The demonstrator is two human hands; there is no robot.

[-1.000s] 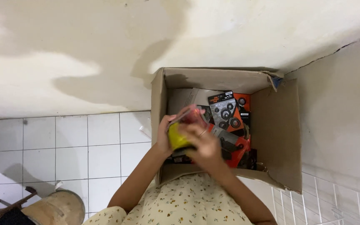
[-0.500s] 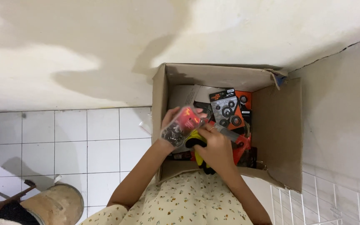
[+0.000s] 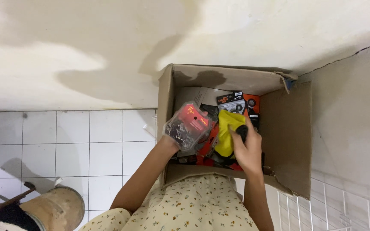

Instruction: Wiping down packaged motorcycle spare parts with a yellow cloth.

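**Two hands sorting packets over an open carton**

The open brown cardboard box [image 3: 287, 141] stood on the floor against the stained cream wall [image 3: 86, 51], with white floor tiles [image 3: 65, 141] to its left and a white wire rack [image 3: 347, 205] at lower right. A round tan drum-shaped container [image 3: 54, 209] sat at the lower left corner. Inside the box lay black-and-orange blister-carded packets [image 3: 236, 102], stacked loosely and overlapping.

The left hand [image 3: 174, 139] was closed under a clear plastic packet with a red card and small dark metal parts [image 3: 187, 124], held up above the box's left wall, clear of the pile. The right hand [image 3: 247, 149] was down inside the box, fingers curled around a black part of a yellow, soft-looking item [image 3: 228, 132] that rested on the carded packets; how firmly it gripped I could not tell.

In my judgement, doing this well meant keeping the lifted packet level so its loose contents did not shift, and drawing the yellow item straight upward so it would not snag or drag the cards beneath.
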